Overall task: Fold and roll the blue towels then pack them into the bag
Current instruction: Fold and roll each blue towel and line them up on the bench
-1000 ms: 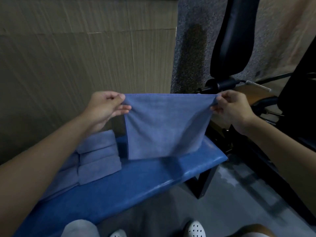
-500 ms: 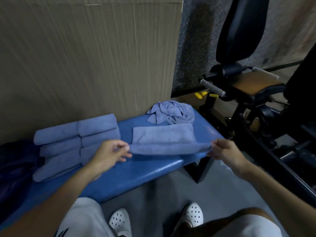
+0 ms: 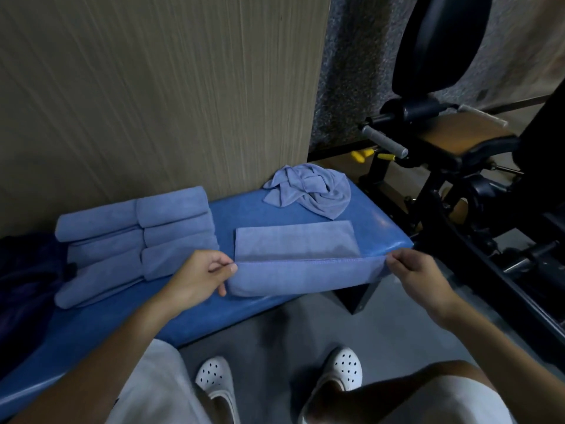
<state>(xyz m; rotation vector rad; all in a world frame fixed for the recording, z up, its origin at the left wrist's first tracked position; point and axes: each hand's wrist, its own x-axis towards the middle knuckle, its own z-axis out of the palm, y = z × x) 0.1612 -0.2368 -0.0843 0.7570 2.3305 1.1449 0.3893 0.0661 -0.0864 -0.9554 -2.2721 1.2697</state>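
Left hand (image 3: 200,278) and right hand (image 3: 412,272) each pinching end of blue towel (image 3: 305,264), frame centre, on bench (image 3: 214,313). Long axis runs left-right between hands, fold goes away. Rolled towels (image 3: 134,240) centre-left, crumpled towel (image 3: 312,191) above.

The scene is dim, lit softly from above with no hard beams. The table (image 3: 214,319) shows a small pale glare at its right corner. The raised fold of the towel (image 3: 305,275) throws a faint shadow on its flat half. The bag (image 3: 21,270) at far left sinks into near black, detail lost, as does the machine (image 3: 458,209) at right. Grain lines on the wall (image 3: 153,102) bow toward the edges from the wide lens. Everything looks slightly soft and grainy.
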